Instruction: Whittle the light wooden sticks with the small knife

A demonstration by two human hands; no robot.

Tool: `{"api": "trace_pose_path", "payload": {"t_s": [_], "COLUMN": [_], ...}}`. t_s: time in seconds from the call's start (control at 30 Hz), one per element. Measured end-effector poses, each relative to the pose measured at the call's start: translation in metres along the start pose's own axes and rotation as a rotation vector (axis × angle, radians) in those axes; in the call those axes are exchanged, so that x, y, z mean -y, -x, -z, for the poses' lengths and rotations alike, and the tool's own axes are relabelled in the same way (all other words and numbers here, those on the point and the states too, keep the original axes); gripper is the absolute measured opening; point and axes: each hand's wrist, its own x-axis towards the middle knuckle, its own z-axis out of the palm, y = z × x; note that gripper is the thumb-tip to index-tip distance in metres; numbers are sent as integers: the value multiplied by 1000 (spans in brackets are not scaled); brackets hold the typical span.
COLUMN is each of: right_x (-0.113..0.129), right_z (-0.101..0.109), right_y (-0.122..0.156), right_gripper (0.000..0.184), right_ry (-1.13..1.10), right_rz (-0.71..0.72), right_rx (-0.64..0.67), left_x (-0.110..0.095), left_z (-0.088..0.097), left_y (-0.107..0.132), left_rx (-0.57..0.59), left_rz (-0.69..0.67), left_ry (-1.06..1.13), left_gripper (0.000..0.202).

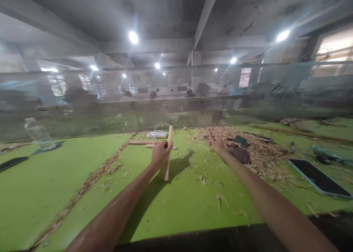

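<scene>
My left hand (160, 153) is closed around a pale wooden stick (170, 133), held nearly upright above the green table (176, 208). Its ends stick out above and below my fist. My right hand (217, 144) is at the left edge of a heap of wood shavings (264, 152), fingers closed on a thin brown stick-like thing (211, 134); blur hides its exact kind. Beyond my left hand lie two more wooden pieces (139, 142). Right of my right hand, a dark brown piece (240, 155) and a dark green scrap (240, 140) rest among the shavings.
A phone (320, 177) lies at the right. A clear bottle (40, 134) and a dark flat object (12, 163) are at the left. A white power strip (157, 134) with a cable sits at the back, before a perforated metal screen (165, 112). Shavings line a table seam (91, 182).
</scene>
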Motion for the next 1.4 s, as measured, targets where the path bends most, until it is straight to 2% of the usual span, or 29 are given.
{"api": "trace_pose_path", "payload": {"t_s": [0.17,0.4,0.63,0.8,0.9,0.97,1.1,1.23,1.4], "right_x": [-5,-16,-5,0,2,5,20,37,48], "right_z": [8,26,25,34,33,28,18,8,-2], "right_y": [-4,-11,-12,-15,-11,-6,6,19,32], "right_gripper": [43,54,54,50,49,46,38,41,54], "right_ry": [-20,-87,-110,-127,-175,-265,-423,-420,-319], "right_rz": [-18,-58,0,-35,-74,-139,-221,-163,-76], "right_rx": [-4,-107,-38,-64,-78,-5,230,471,664], "left_x": [8,19,14,9,6,4,2,-1,-7], "left_z": [1,0,9,13,14,15,10,1,-3], "left_y": [-1,-5,-13,-14,-12,-10,-6,1,8], "left_rx": [-13,31,-43,-54,-2,48,173,315,345], "left_rz": [-14,98,409,450,488,496,491,459,433], "left_ry": [-37,19,478,610,764,828,905,945,948], "left_gripper": [44,46,44,32,21,16,15,17,17]}}
